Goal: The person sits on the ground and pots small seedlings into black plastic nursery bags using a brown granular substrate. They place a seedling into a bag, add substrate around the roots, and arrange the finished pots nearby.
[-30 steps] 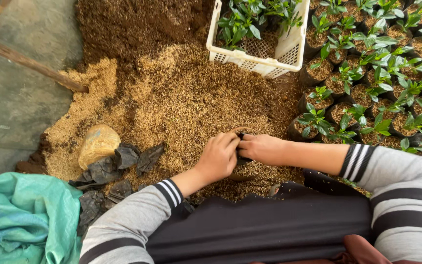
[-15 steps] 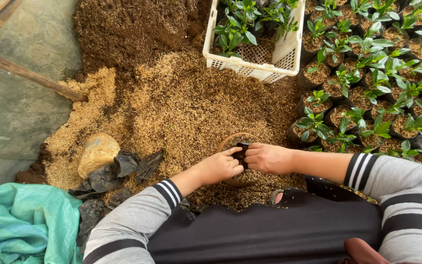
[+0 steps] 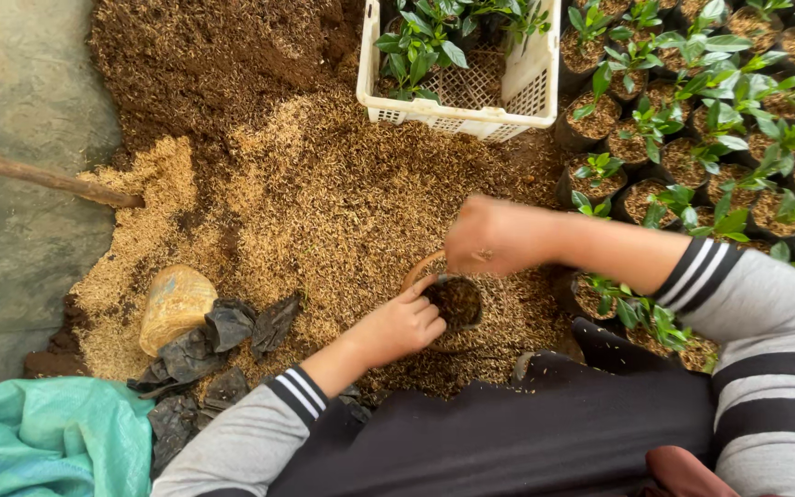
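Two bare hands work over one small black nursery bag [image 3: 454,304] that stands upright on the heap of husk and soil mix [image 3: 324,202], right in front of the person's lap. The left hand [image 3: 404,327] curls closed around the near rim of the bag, fingers hooked over its edge and thumb outside, holding the mouth open. The right hand [image 3: 494,235] hovers just above and beyond that grip, loosely closed and blurred; whether it holds a pinch of mix I cannot tell.

By the look of it, the bag is thin, soft plastic that will fold and slump unless the fill props it up, so the rim, or a cupped palm under the base, seems the safest hold; filled, it is probably light but loose-topped and apt to spill if tilted.

Beyond the grip sits a white plastic crate [image 3: 457,115] with leafy seedlings, and to the right stand rows of potted seedlings [image 3: 692,147]. Left of the grip lie empty black bags [image 3: 232,336], a wooden handle [image 3: 43,179] and a teal sack [image 3: 43,442] on bare concrete.
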Action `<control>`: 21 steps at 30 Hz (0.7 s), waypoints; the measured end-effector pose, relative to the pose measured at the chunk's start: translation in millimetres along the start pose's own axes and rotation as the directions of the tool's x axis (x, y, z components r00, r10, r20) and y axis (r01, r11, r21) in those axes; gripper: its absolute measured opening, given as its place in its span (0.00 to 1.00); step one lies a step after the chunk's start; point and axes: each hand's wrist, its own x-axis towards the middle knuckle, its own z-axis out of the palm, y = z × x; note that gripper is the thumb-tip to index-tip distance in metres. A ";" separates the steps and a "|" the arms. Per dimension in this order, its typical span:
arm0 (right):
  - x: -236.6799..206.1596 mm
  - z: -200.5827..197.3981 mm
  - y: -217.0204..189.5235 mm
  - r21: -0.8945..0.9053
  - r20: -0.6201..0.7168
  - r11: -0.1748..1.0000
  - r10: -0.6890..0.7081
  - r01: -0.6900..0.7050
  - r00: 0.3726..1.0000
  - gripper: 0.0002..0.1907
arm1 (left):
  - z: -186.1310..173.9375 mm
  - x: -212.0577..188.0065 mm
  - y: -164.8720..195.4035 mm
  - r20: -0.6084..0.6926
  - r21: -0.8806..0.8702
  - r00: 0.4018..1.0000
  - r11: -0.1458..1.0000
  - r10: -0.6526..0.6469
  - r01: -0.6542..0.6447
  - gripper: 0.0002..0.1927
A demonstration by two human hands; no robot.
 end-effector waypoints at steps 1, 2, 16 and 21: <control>1.1 -11.9 23.3 -0.013 -0.085 0.998 0.057 -0.059 0.995 0.03 | -2.0 -1.4 -1.6 -0.060 -0.048 0.998 0.999 -0.006 0.003 0.04; 1.2 -21.9 48.6 -0.100 -0.180 0.985 0.119 -0.139 0.976 0.02 | -4.2 -2.7 -3.0 -0.119 -0.097 0.993 0.995 -0.017 0.005 0.05; 73.1 -14.5 348.7 0.337 -0.144 0.132 0.986 -0.932 0.087 0.15 | -24.0 -40.2 -16.3 -0.189 -0.450 0.927 0.868 -0.323 0.211 0.14; 90.2 -10.6 367.5 0.392 -0.166 0.065 0.986 -0.918 -0.001 0.17 | -22.7 -51.8 -16.2 -0.140 -0.493 0.908 0.824 -0.394 0.281 0.15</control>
